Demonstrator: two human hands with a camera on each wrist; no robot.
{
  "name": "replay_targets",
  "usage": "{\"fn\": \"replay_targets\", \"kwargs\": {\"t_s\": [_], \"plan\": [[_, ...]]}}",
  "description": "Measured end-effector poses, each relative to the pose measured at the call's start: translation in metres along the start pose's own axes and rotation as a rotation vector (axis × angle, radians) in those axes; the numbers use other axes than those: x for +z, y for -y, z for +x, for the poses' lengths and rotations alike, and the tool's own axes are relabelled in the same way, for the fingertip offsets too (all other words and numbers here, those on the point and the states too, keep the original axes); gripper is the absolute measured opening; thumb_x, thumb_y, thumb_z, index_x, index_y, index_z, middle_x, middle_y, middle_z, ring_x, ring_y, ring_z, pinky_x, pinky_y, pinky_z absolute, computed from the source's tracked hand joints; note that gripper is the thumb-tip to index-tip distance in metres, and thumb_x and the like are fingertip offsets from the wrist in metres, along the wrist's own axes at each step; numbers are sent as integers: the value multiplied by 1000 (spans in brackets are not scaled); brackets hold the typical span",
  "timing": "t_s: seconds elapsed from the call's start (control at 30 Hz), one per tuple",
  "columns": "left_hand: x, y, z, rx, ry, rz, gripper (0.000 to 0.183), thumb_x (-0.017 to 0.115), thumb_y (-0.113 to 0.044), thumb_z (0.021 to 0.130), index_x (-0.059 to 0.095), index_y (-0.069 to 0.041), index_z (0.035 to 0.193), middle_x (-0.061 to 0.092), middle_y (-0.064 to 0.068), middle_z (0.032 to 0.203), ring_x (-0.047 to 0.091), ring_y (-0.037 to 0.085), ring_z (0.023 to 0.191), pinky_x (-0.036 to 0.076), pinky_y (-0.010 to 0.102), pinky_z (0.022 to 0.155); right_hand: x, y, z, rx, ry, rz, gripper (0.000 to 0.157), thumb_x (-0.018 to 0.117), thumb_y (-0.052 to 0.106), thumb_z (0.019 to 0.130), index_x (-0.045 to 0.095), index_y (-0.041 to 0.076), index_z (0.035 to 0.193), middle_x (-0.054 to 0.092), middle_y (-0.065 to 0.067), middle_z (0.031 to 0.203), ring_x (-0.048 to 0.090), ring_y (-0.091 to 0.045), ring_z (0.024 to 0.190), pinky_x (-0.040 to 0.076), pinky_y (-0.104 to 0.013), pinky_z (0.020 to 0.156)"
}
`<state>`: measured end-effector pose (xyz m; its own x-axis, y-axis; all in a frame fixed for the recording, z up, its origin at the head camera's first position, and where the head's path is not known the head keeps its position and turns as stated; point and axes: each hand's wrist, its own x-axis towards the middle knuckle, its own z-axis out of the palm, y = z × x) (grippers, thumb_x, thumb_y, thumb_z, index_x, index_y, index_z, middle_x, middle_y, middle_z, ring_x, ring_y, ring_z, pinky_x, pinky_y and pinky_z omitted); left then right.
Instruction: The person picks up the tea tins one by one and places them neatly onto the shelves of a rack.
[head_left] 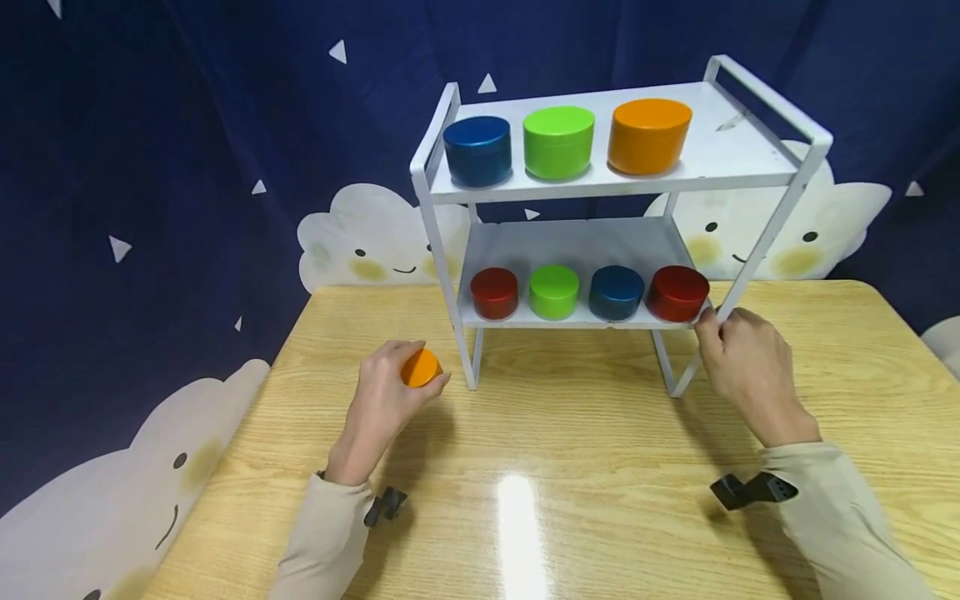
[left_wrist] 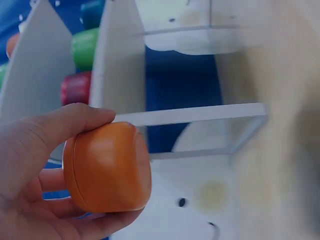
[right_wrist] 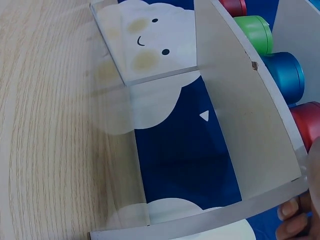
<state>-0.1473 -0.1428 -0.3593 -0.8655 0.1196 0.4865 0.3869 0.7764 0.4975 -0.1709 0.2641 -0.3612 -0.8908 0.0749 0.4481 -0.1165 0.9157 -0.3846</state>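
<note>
In the head view my left hand point(head_left: 382, 392) grips an orange round tin point(head_left: 422, 368) left of the white two-tier rack point(head_left: 615, 193). The left wrist view shows this orange tin point(left_wrist: 109, 167) between thumb and curled fingers, beside the rack's lower side frame. My right hand point(head_left: 750, 367) grips the rack's right front leg at lower-shelf height. Its thumb lies right below a dark red tin point(head_left: 678, 293), with the other fingers beyond the leg. From the right wrist, fingertips point(right_wrist: 292, 220) show curled behind the white leg.
Blue point(head_left: 478, 152), green point(head_left: 558, 142) and orange point(head_left: 649, 137) tins stand on the top shelf. On the lower shelf are another red tin point(head_left: 494, 293), a green one point(head_left: 554, 292) and a blue one point(head_left: 616, 292). The rack stands on a wooden table point(head_left: 600, 500) before a dark blue curtain point(head_left: 225, 100).
</note>
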Motion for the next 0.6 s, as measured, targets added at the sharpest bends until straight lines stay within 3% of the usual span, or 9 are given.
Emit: {"fn": "replay_targets", "kwargs": {"t_s": [0.2, 0.6], "plan": [[-18, -19, 13, 120, -6, 21, 45, 85, -15, 70, 69, 10, 105, 67, 22, 99, 63, 31, 80, 56, 35, 65, 0, 1, 0, -14, -14, 1, 54, 31, 29, 100, 38, 12, 49, 37, -7, 55, 36, -24, 47, 25, -34, 40], [-32, -45, 26, 153, 59, -19, 39, 81, -13, 73, 69, 6, 106, 67, 17, 97, 60, 27, 81, 54, 33, 68, 0, 0, 0, -15, -16, -7, 54, 31, 29, 100, 38, 12, 50, 38, -7, 55, 37, -24, 47, 26, -34, 40]]}}
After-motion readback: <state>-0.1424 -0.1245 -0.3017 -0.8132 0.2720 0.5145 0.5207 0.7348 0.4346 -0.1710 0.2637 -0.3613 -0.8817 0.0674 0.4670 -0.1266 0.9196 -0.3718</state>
